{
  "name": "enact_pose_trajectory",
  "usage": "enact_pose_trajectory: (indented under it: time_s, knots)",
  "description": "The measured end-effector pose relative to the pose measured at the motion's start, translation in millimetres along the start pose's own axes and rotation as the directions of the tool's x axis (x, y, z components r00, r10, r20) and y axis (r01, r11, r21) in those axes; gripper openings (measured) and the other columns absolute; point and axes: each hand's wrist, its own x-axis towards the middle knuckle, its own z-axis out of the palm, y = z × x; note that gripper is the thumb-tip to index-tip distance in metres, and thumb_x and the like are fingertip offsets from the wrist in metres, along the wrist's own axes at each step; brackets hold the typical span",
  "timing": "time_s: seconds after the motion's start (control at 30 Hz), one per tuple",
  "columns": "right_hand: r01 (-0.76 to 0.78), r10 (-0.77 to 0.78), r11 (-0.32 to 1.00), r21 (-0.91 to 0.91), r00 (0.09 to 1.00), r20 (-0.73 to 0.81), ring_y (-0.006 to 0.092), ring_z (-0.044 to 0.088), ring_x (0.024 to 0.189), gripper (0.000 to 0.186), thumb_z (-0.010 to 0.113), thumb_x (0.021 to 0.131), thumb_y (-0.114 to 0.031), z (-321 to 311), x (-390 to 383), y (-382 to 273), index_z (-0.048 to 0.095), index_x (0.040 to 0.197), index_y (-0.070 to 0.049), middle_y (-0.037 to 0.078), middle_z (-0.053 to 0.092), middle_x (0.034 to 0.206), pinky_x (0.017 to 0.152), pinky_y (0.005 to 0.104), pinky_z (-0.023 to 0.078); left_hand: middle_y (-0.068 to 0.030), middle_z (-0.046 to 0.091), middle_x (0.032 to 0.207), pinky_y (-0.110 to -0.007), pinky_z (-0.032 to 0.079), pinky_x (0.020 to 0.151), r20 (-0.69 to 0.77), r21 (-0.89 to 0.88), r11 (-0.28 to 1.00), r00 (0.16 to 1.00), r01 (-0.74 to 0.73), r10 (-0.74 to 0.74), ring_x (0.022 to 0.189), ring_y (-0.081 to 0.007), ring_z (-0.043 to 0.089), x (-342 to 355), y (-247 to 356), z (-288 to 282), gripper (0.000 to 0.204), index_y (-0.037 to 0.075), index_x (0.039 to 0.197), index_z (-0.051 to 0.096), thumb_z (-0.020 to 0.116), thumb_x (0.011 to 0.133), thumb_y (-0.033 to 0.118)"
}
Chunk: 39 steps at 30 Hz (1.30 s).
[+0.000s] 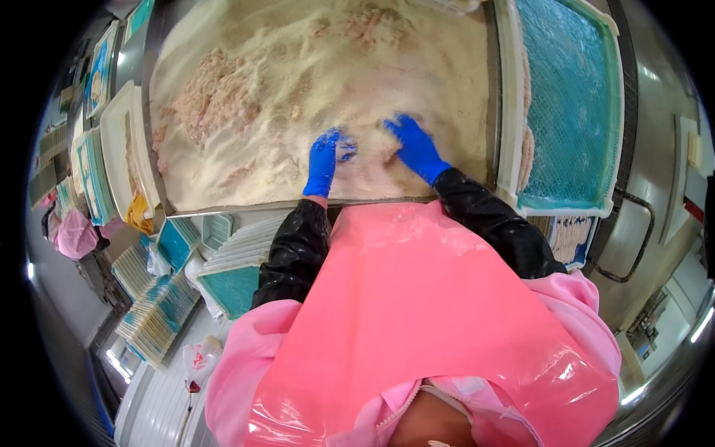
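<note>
Pale breadcrumb-like coating (290,119) fills a wide metal-edged tray (261,206) in front of me. My left hand (323,162), in a blue glove, is at the crumbs near the tray's front edge. Its fingers are apart, crumb-dusted and slightly blurred. To its right, my right hand (418,149), also blue-gloved, has its fingers spread over the crumbs. Neither hand shows anything firmly held. Between them lies a pinkish patch (369,160), too blurred to name. A heap of pinkish raw meat pieces (216,93) sits in the crumbs at the left.
At the right stands a white-rimmed rack tray with a teal mesh base (570,104). A white tub (123,149) with a yellow cloth (138,212) is at the left. Stacked trays (156,316) stand below it. Another person in pink (76,233) is at the far left.
</note>
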Motion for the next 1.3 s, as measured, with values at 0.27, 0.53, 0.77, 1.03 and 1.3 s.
enact_pose_trajectory:
  time_s: [0.27, 0.53, 0.77, 1.03, 1.3]
  knots:
    - [-0.076, 0.031, 0.995, -0.064, 0.85, -0.525, 0.032, 0.053, 0.088, 0.027, 0.059, 0.076, -0.034, -48.9, 187.4, 48.6, 0.064, 0.092, -0.012, 0.011, 0.057, 0.096, 0.075, 0.043, 0.042, -0.0179, 0.062, 0.088, -0.035, 0.05, 0.053, -0.049, 0.052, 0.971, 0.972, 0.234, -0.231, 0.068, -0.0288, 0.063, 11.0, 30.5, 19.2, 0.033, 0.002, 0.113, 0.05, 0.044, 0.088, 0.023]
    - [-0.359, 0.159, 0.775, -0.521, 0.908, -0.388, 0.0368, 0.047, 0.101, 0.046, 0.055, 0.073, -0.052, -46.4, 270.2, 30.8, 0.066, 0.096, -0.014, 0.011, 0.054, 0.106, 0.077, 0.0535, 0.039, -0.0184, 0.06, 0.085, -0.039, 0.048, 0.051, 0.021, -0.101, 0.935, 0.94, 0.34, -0.34, 0.065, -0.0303, 0.06, 5.7, 43.7, 18.1, 0.036, 0.002, 0.111, 0.052, 0.046, 0.087, 0.028]
    - [-0.249, 0.344, 0.849, 0.465, 0.93, -0.128, 0.0233, 0.06, 0.084, 0.03, 0.057, 0.079, -0.027, -50.4, 260.8, 47.8, 0.064, 0.095, -0.003, 0.01, 0.064, 0.093, 0.074, 0.0318, 0.045, -0.0178, 0.06, 0.083, -0.037, 0.048, 0.051, 0.074, -0.13, 0.951, 0.959, 0.281, -0.273, 0.064, -0.0294, 0.061, 11.6, 29.4, 7.5, 0.035, 0.001, 0.108, 0.054, 0.047, 0.088, 0.029]
    - [-0.252, 0.411, 0.114, 0.961, 0.892, 0.185, 0.0153, 0.054, 0.08, 0.017, 0.054, 0.084, -0.017, -76.6, 196.4, -5.2, 0.059, 0.087, -0.001, 0.006, 0.059, 0.087, 0.074, 0.0262, 0.043, -0.0194, 0.06, 0.088, -0.039, 0.049, 0.052, 0.099, -0.124, 0.941, 0.947, 0.315, -0.304, 0.067, -0.0313, 0.061, 14.7, 30.6, 5.1, 0.036, 0.001, 0.109, 0.052, 0.046, 0.088, 0.029]
    - [-0.233, 0.315, 0.734, 0.638, 0.949, -0.016, 0.0191, 0.058, 0.065, 0.022, 0.062, 0.079, -0.018, -15.4, 81.1, -23.7, 0.058, 0.09, 0.0, 0.009, 0.062, 0.076, 0.062, 0.0316, 0.046, -0.0164, 0.061, 0.094, -0.039, 0.05, 0.06, 0.25, -0.177, 0.903, 0.905, 0.391, -0.343, 0.074, -0.0261, 0.062, 25.2, 25.1, -8.0, 0.034, 0.005, 0.119, 0.048, 0.045, 0.087, 0.013]
